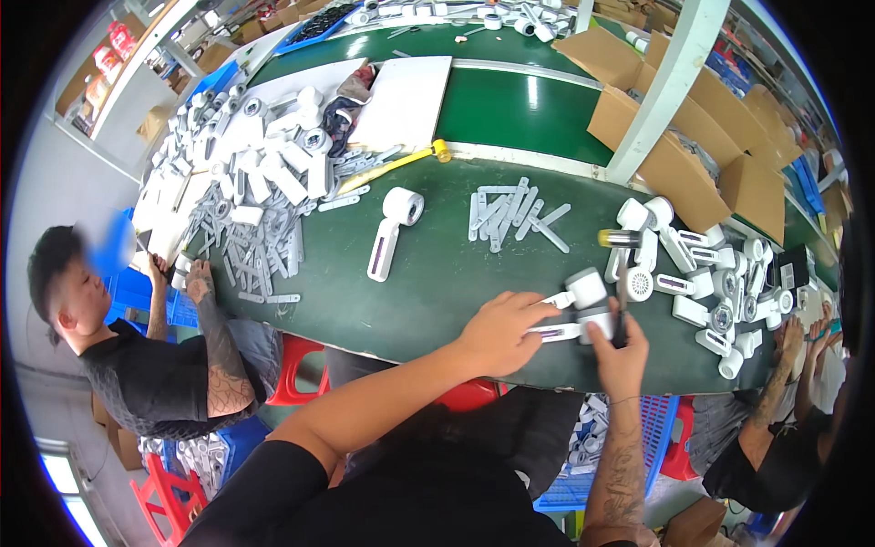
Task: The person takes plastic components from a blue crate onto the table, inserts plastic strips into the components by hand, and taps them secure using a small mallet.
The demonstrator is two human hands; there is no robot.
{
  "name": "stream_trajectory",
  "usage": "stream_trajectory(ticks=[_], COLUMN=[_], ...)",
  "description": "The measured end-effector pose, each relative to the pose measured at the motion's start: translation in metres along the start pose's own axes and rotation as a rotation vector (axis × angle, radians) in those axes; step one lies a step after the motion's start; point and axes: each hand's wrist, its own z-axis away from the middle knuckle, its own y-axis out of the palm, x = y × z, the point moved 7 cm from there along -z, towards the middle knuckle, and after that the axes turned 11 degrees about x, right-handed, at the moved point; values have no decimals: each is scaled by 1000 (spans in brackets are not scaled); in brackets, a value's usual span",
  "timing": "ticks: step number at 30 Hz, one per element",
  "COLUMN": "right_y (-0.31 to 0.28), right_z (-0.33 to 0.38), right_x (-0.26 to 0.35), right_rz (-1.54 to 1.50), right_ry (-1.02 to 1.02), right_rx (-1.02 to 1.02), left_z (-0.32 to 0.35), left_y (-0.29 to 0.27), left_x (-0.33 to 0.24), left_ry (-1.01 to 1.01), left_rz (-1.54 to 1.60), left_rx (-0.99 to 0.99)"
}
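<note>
Bench: green top, curving across the view; workshop floor and boxes around it.
Near unit: white, round-headed, handheld; at the bench's near edge between both hands, handle pointing left.
Far unit: same kind, just beyond the near one, handle also to the left.
Left hand: part-closed, thumb and fingers about the near unit's handle, fingertips also by the far unit's handle; firmness of grip cannot be told.
Right hand: curled round the dark handle of a small hammer, its yellow-ended head pointing away from the body; thumb against the near unit's head.
Step, judged: two-handed positioning of the near unit, hammer kept ready in the palm.
Next move calls for, judged: a steady left-hand hold, and the right thumb clear of the unit before any tap.
Beyond: grey strips in a loose pile; single white unit apart to the left.
Right side: crowded white units, open cardboard box behind.
Left side: heaped units and strips; co-worker seated there.
Below: blue crate with parts.
</note>
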Motion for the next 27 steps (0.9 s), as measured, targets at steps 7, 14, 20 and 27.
stream_trajectory(ticks=[7,14,20,27], right_y=[53,54,49,63], right_z=[19,20,15,9], right_x=[18,15,13,19], right_rz=[-15,-107,26,76], right_ry=[47,159,103,78], right_rx=[-135,-165,-228,-190], left_z=[-67,-141,-106,-109], left_y=[-47,-28,-55,-45], left_x=[48,70,94,67], left_ry=[-363,-387,-386,1], left_rz=[205,-176,-186,-169], left_rx=[-44,148,46,63])
